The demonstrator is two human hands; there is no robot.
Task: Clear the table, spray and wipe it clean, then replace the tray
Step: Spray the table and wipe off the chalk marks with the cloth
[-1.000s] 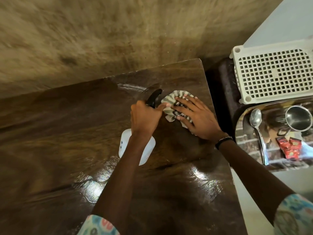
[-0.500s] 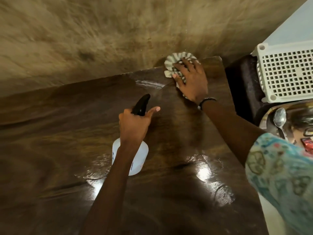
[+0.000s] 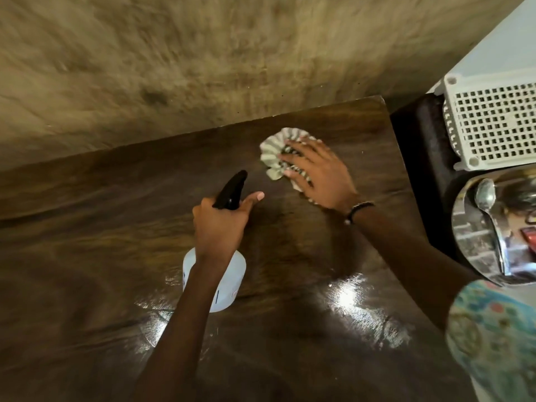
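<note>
Left hand (image 3: pixel 220 224) wraps its grip around the spray bottle (image 3: pixel 216 281); at two o'clock, the right hand (image 3: pixel 322 175), fingers spread, presses the cloth (image 3: pixel 271 155) flat on the desk (image 3: pixel 87 242).

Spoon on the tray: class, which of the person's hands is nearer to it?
Right. The right hand, flat on the cloth, lies left of the spoon; the left hand, holding the bottle, is farther left.

Setting: domestic dining or kitchen corner. Evidence: glossy dark wood table (image 3: pixel 116 256) set against a rough, mottled plaster wall (image 3: pixel 203 53); off the table's right edge, a steel tray (image 3: pixel 464 242) carrying a spoon (image 3: pixel 487 204) (reflections obscure other contents) and a white perforated plastic basket (image 3: pixel 493 123).
</note>
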